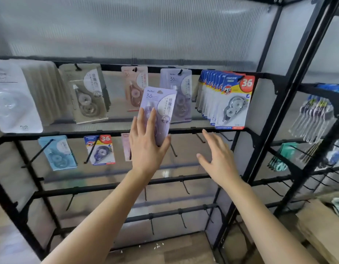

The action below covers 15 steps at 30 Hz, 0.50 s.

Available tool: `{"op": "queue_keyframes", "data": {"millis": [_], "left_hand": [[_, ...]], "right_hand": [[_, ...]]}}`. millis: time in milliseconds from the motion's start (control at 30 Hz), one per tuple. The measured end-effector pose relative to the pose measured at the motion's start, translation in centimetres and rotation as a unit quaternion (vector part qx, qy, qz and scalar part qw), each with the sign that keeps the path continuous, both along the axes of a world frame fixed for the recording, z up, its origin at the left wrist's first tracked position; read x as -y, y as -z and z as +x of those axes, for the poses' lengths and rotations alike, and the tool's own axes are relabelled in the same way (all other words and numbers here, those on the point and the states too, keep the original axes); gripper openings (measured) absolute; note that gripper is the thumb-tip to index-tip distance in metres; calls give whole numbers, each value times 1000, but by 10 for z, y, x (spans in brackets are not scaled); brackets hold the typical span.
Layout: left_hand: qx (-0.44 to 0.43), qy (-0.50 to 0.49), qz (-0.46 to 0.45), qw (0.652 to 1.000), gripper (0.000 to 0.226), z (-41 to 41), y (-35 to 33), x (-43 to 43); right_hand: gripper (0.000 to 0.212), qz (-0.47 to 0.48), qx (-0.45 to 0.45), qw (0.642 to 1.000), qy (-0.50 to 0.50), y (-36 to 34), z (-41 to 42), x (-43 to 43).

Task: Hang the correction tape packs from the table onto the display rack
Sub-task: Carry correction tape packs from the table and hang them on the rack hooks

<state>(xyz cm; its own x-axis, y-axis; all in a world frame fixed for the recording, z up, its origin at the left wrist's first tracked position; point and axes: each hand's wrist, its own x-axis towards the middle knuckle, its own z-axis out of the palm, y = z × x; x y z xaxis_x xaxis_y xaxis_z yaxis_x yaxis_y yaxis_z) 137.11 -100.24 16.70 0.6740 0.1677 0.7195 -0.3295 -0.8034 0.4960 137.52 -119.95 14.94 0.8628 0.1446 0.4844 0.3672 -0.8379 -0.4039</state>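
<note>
Background, as I viewed it: a ribbed translucent wall panel (pixel 145 25) spanned the upper field. Below, I saw a wood-grain floor (pixel 174 252) bearing a few white specks (pixel 158 245). At far right hung a bunch of slender packs (pixel 313 119), above a cluster of teal items (pixel 282 157); both were too blurred to identify.

Left hand (pixel 145 147) raised, fingers (pixel 152 119) gripping purple pack (pixel 161 103); right hand (pixel 220 162) raised, loosely spread.
</note>
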Motion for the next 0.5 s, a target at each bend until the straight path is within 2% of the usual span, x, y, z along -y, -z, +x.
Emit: {"op": "queue_keyframes", "data": {"millis": [200,500], "left_hand": [[-2,-48,14,999,70,40,-22,48],[-18,-122,29,992,68,77,-44,75]], "right_hand": [[70,10,-2,999,-36,10,28,38],[68,19,10,992,-120,18,50,50]]}}
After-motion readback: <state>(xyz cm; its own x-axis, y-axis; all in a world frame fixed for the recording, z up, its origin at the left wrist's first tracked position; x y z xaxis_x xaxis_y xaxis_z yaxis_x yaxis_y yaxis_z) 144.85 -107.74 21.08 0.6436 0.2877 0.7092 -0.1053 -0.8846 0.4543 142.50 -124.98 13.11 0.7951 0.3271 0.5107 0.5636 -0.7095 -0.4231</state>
